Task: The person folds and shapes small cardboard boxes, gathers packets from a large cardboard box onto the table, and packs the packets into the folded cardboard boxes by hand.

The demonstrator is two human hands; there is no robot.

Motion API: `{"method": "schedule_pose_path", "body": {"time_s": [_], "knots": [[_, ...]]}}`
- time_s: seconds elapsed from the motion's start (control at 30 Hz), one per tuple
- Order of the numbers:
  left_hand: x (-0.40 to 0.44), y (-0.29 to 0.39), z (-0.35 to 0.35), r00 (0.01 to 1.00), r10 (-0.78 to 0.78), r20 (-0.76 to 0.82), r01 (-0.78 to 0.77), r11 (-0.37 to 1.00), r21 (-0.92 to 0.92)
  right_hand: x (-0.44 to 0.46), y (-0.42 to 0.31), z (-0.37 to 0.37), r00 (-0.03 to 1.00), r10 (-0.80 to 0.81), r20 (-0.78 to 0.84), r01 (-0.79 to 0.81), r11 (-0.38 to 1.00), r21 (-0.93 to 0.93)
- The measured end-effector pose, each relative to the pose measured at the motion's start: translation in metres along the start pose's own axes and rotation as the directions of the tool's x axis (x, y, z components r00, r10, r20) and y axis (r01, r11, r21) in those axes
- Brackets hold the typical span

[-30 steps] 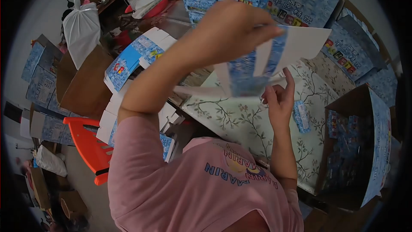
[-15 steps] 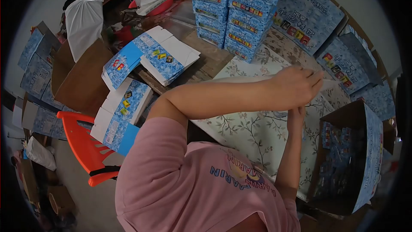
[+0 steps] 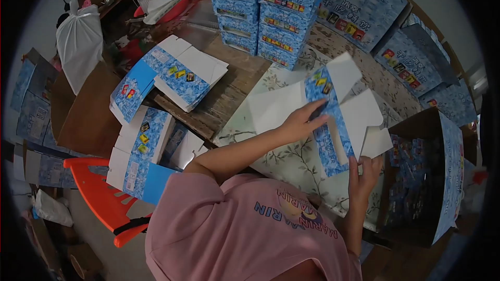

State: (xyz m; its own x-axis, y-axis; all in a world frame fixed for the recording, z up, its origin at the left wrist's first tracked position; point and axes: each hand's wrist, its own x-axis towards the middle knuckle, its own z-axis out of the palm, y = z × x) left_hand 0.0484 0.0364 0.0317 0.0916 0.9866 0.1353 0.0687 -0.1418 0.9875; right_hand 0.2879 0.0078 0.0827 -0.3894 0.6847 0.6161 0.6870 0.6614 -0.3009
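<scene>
"Two hands, one carton. What are the fingers doing?"

"On the left hand (image 3: 298, 126), the thumb and forefinger are spread apart, resting on the carton's blue printed band. The right hand (image 3: 363, 176) pinches the lower end between thumb and fingers."

"And the carton (image 3: 319, 148) itself?"

"Unfolded and tilted above the floral cloth (image 3: 299, 174), white flaps sticking out either side, a long cut-out window along its band."

"What's nearest?"

"Just right of the right hand, an open box (image 3: 452, 164) with small blue packets (image 3: 409, 179) inside. Beyond the carton, two columns of blue boxes (image 3: 284, 18) stand side by side."

"Over on the left?"

"Flat cartons (image 3: 190, 80) piled on a wooden table (image 3: 237, 75), more of them over an orange chair (image 3: 94, 192). Farther back, a red basin (image 3: 179, 11) and a tied white bag (image 3: 80, 44)."
</scene>
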Motion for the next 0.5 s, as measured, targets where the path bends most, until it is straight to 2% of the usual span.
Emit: {"method": "schedule_pose_path", "body": {"time_s": [0.03, 0.07, 0.1, 0.13, 0.17, 0.23, 0.27, 0.3, 0.33, 0.37, 0.4, 0.43, 0.47, 0.5], "knots": [[-0.007, 0.011, -0.004, 1.0, -0.014, 0.001, 0.014, 1.0, 0.005, 0.007, -0.011, 0.007, 1.0, 0.009, 0.006, -0.009, 1.0, 0.01], [-0.012, 0.019, -0.008, 0.981, 0.158, -0.113, -0.152, 0.987, 0.058, 0.017, -0.021, 0.015, 0.996, -0.068, 0.05, 0.07, 0.997, -0.03], [-0.016, 0.023, -0.012, 0.919, 0.331, -0.214, -0.309, 0.942, 0.129, 0.025, -0.029, 0.024, 0.985, -0.146, 0.095, 0.152, 0.986, -0.067], [-0.02, 0.021, -0.014, 0.922, 0.326, -0.21, -0.304, 0.944, 0.13, 0.026, -0.031, 0.042, 0.981, -0.174, 0.086, 0.177, 0.984, -0.034], [-0.022, 0.017, -0.017, 0.903, 0.307, -0.301, -0.227, 0.935, 0.272, 0.021, -0.031, 0.068, 0.977, -0.199, 0.074, 0.2, 0.98, -0.004], [-0.021, -0.008, -0.022, 0.828, 0.345, -0.442, -0.105, 0.87, 0.482, 0.008, -0.039, 0.108, 0.95, -0.139, 0.28, 0.167, 0.983, -0.08], [-0.014, -0.027, -0.027, 0.781, 0.393, -0.485, -0.073, 0.829, 0.554, 0.005, -0.047, 0.118, 0.918, -0.178, 0.354, 0.213, 0.975, -0.063], [-0.012, -0.031, -0.034, 0.767, 0.363, -0.53, -0.02, 0.838, 0.545, 0.005, -0.054, 0.122, 0.882, -0.209, 0.422, 0.252, 0.967, -0.048], [-0.011, -0.03, -0.044, 0.774, 0.33, -0.54, -0.084, 0.899, 0.429, 0.011, -0.06, 0.112, 0.891, -0.168, 0.422, 0.223, 0.971, -0.085], [-0.01, -0.028, -0.058, 0.784, 0.293, -0.547, -0.137, 0.942, 0.307, 0.021, -0.07, 0.093, 0.882, -0.175, 0.438, 0.095, 0.976, 0.197], [-0.007, -0.042, -0.076, 0.808, 0.259, -0.53, -0.143, 0.958, 0.25, 0.029, -0.075, 0.079, 0.877, -0.188, 0.441, -0.046, 0.883, 0.467], [-0.003, -0.057, -0.089, 0.827, 0.224, -0.515, -0.141, 0.971, 0.195, 0.041, -0.068, 0.076, 0.95, -0.225, 0.214, 0.103, 0.879, 0.465], [-0.003, -0.05, -0.094, 0.841, 0.217, -0.496, -0.14, 0.972, 0.188, 0.058, -0.057, 0.077, 0.963, -0.27, -0.02, 0.253, 0.868, 0.427], [-0.005, -0.037, -0.098, 0.887, 0.224, -0.404, -0.162, 0.97, 0.182, 0.079, -0.049, 0.079, 0.944, -0.32, -0.077, 0.329, 0.905, 0.27]]}}
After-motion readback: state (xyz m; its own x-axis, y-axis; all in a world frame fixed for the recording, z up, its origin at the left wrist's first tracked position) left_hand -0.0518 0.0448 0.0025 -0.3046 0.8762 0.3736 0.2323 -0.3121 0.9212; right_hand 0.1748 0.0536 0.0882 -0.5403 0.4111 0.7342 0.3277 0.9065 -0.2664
